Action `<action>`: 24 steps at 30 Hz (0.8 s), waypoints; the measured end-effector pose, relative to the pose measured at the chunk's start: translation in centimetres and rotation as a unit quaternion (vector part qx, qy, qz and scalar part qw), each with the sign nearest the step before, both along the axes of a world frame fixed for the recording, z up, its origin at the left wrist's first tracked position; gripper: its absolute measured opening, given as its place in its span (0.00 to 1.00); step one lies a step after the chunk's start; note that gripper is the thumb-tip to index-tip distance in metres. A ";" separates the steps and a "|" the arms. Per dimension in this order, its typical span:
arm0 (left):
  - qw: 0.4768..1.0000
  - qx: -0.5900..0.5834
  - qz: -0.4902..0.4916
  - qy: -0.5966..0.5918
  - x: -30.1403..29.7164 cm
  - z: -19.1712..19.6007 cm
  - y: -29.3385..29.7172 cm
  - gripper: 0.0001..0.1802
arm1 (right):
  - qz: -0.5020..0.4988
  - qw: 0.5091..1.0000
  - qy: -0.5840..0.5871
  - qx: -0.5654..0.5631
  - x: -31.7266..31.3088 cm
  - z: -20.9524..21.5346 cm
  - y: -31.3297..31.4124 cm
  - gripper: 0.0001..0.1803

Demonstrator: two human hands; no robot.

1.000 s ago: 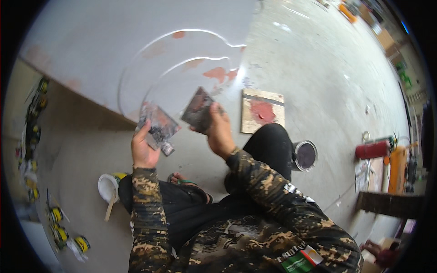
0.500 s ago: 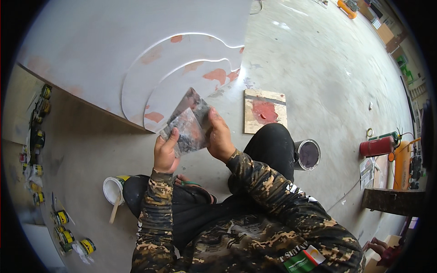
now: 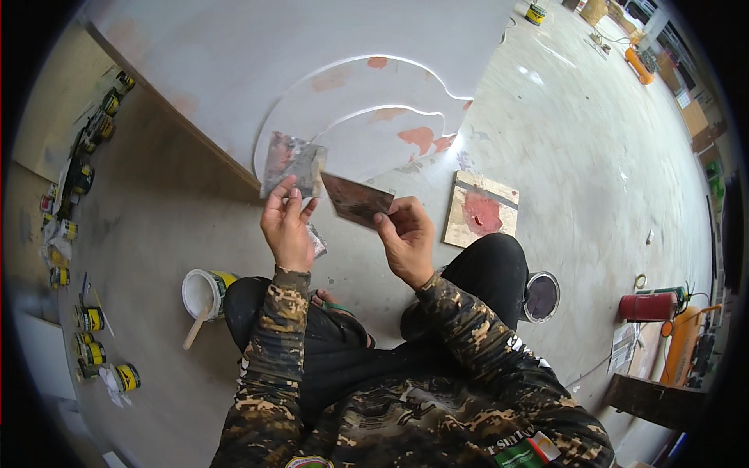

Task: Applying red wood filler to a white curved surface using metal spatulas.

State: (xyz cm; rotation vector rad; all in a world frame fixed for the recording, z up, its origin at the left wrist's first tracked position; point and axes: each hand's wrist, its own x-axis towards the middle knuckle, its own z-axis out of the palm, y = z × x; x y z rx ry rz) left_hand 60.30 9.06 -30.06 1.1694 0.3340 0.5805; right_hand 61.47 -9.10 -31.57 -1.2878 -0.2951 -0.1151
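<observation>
My left hand (image 3: 289, 238) pinches a flat, stained grey putty spreader (image 3: 290, 162) upright between thumb and fingers. Another small greyish flat piece (image 3: 317, 242) shows behind that hand; whether the hand grips it I cannot tell. With thumb and fingers, my right hand (image 3: 409, 246) grips a darker, reddish-brown putty spreader (image 3: 353, 200) by its right end. The two spreaders are close together, edge near edge. Beyond them stands a large pale panel (image 3: 328, 35) bearing reddish filler patches (image 3: 417, 139) and two curved white lines.
A wooden board (image 3: 455, 228) with red putty (image 3: 481, 212) lies beyond my right knee. An open tin (image 3: 540, 298) stands beside that knee. By my left knee is a white bucket (image 3: 189, 290) with a stick (image 3: 197, 326). Several tins line the left; a red extinguisher (image 3: 649, 306) lies right.
The spreaders, overlapping before, are now apart; the left one is raised and the right one tilts flatter. The view has shifted, so the panel and board sit farther right.
</observation>
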 end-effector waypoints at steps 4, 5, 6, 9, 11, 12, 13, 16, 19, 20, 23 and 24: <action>0.981 -0.014 -0.168 0.093 -0.6 1.5 1.0 0.25 | -0.109 0.930 -0.283 -0.206 0.7 2.7 -1.7 0.12; 0.972 -0.069 -0.211 0.072 -1.0 1.6 0.6 0.29 | -0.128 0.857 -0.400 -0.297 0.7 3.0 -1.7 0.13; 0.971 -0.078 -0.219 0.053 -1.1 2.0 0.1 0.26 | -0.099 0.852 -0.407 -0.314 0.7 2.3 -1.5 0.13; 0.968 -0.042 -0.244 0.031 -1.0 1.7 0.1 0.15 | -0.045 0.842 -0.419 -0.338 0.4 1.7 -1.2 0.14; 0.969 -0.053 -0.240 0.023 -0.9 1.6 0.2 0.13 | -0.034 0.849 -0.396 -0.347 0.0 2.2 -1.2 0.16; 0.973 -0.032 -0.228 0.024 -0.9 2.0 0.1 0.13 | -0.025 0.856 -0.374 -0.355 -0.1 2.5 -1.2 0.19; 0.973 -0.033 -0.227 0.025 -0.9 2.0 0.2 0.13 | -0.024 0.856 -0.373 -0.356 0.0 2.4 -1.3 0.19; 0.977 -0.032 -0.208 0.025 -0.8 2.0 0.5 0.12 | -0.030 0.885 -0.308 -0.348 0.6 1.8 -1.6 0.30; 0.976 -0.021 -0.214 0.031 -0.8 1.6 0.6 0.12 | -0.053 0.876 -0.314 -0.362 1.1 1.9 -1.5 0.28; 0.981 -0.017 -0.190 0.036 -0.8 1.2 0.6 0.11 | -0.066 0.865 -0.342 -0.360 1.4 2.0 -1.4 0.24; 0.985 0.114 -0.124 0.038 -0.7 0.9 0.9 0.08 | -0.082 0.907 -0.312 -0.272 1.8 2.5 -2.4 0.20; 0.967 0.239 -0.081 0.037 -0.7 1.1 1.0 0.07 | -0.086 0.937 -0.244 -0.236 1.7 2.6 -3.0 0.16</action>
